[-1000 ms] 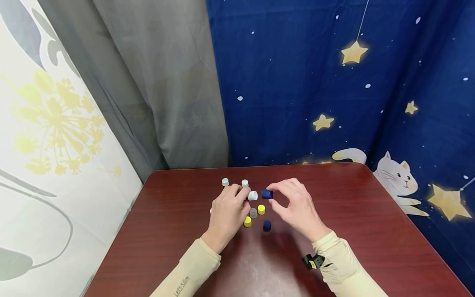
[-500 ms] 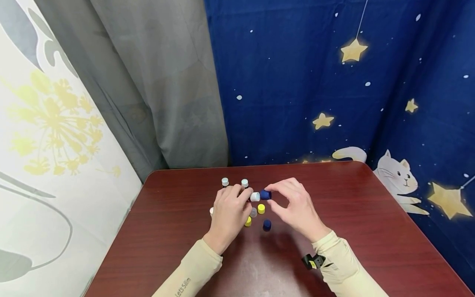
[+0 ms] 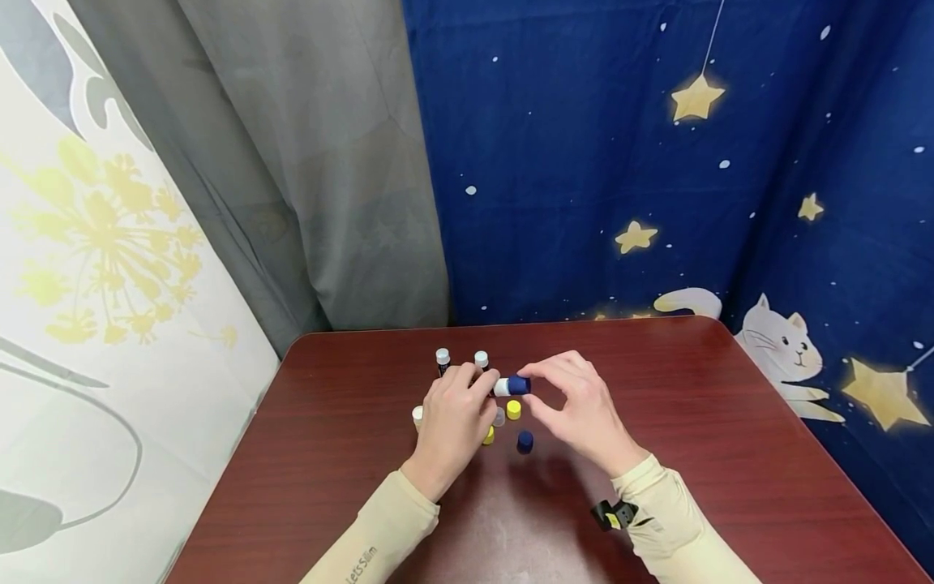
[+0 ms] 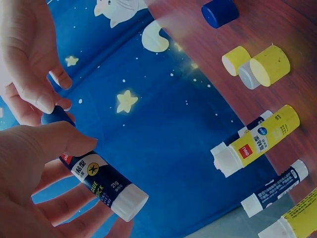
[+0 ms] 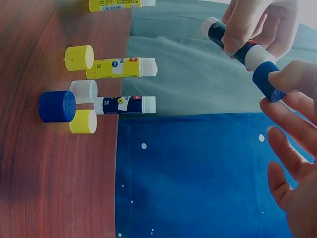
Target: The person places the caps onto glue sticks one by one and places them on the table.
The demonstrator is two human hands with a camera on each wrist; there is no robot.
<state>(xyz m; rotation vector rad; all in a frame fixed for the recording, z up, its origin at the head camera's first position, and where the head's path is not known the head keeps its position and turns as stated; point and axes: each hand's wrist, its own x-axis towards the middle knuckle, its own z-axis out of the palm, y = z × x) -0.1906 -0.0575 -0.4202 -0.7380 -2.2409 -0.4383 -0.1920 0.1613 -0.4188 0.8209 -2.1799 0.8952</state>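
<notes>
My left hand [image 3: 454, 414] grips a navy glue stick [image 4: 99, 181] with white ends, its fingers curled round the barrel. The stick lies nearly level above the table and points rightward. Thumb and fingertips of my right hand [image 3: 584, 414] pinch a blue cap [image 5: 266, 82] from the other side. The cap's mouth is at the stick's white collar [image 5: 256, 57], in line with it and partly over it. Below the hands, a second blue cap [image 3: 524, 442], yellow caps [image 5: 79, 58] and a clear cap [image 5: 83, 91] rest on the table.
Uncapped glue sticks stand upright beyond and beside my left hand: a yellow one [image 5: 114, 68], a navy one [image 5: 126, 105] and others [image 4: 275, 188]. The dark red table [image 3: 657, 365] ends at curtains on the far side.
The gap between the blue cap and the glue stick has closed. My left hand has moved slightly right, and the cap slightly left onto the white collar.
</notes>
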